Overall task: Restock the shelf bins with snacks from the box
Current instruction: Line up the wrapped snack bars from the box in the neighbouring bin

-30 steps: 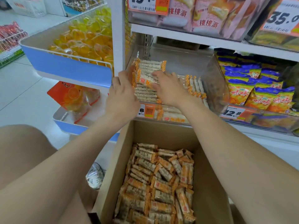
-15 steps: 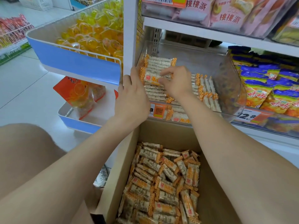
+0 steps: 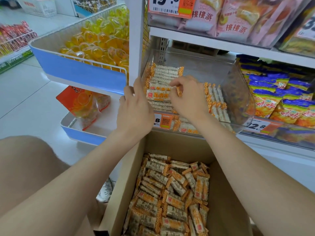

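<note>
Leftmost, a blue-fronted wire basket [image 3: 81, 72] of glossy yellow jelly cups [image 3: 102, 46] is seen, apart from the work. Just beside it, the left hand [image 3: 134, 108] is held with straight fingers flat against the left ends of the stacked snack bars [image 3: 162, 75]; whether the bin's clear wall lies between them cannot be told.

The stack is laid inside the clear bin [image 3: 238, 92], at its left side, each bar's long axis running left to right, so that the stack is bracketed by the two hands. The labelled bar [image 3: 158, 95] at the front of the stack is pinched at its crimped orange right end by the thumb and forefinger of the right hand [image 3: 187, 99], the other fingers being curled.

Right of that hand a second row of bars [image 3: 216, 99] is stood on edge, with bare bin floor behind it. The right hand is judged nearer to that free room. The remaining stock, loose bars [image 3: 170, 193], is heaped below the forearms in the cardboard box [image 3: 230, 193].

The wrappers are thin slick film, pale and knobbly at the middle, checkered orange at the ends. The bin is rigid and curved, the box matte and stiff. Farthest right, blue-and-yellow crisp bags [image 3: 281, 103] are shelved.
</note>
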A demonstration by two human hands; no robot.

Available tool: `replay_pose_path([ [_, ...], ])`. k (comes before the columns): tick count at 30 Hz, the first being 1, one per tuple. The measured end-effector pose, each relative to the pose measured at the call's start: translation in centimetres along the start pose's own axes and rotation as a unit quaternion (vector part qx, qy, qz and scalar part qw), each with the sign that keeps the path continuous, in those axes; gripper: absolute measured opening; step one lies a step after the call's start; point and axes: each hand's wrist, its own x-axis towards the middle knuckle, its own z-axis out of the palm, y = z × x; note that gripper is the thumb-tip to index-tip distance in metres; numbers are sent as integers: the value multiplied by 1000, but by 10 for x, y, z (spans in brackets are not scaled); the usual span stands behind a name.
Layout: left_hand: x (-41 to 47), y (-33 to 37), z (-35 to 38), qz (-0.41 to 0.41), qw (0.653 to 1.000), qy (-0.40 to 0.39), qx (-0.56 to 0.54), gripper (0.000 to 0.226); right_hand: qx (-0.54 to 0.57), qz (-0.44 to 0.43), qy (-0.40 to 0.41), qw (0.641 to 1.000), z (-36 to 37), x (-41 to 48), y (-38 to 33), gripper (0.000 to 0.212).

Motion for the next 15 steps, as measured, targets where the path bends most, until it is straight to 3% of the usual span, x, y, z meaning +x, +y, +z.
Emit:
replay_pose_path([
  [3,-12,4,-13,67,985,101,125,44,76,-115,28,990,-28,-49,-3,21],
  [4,-16,7,-18,98,980,125,121,34,80,-134,8,988,-34,-67,-1,20],
  [6,-30,15,-24,155,982,94,45,16,72,-123,-118,983,-42,-101,10,22],
  [8,-49,20,-17,182,983,-30,-15,7,12,-81,-296,952,-40,-129,28,31],
  [10,-71,22,2,203,959,-198,5,2,-47,-34,-446,893,-30,-156,49,39],
  [13,-103,22,44,211,860,-456,86,12,-80,41,-573,814,-5,-196,74,21],
  [15,-121,19,73,202,801,-552,114,18,-83,88,-621,775,15,-223,87,22],
])
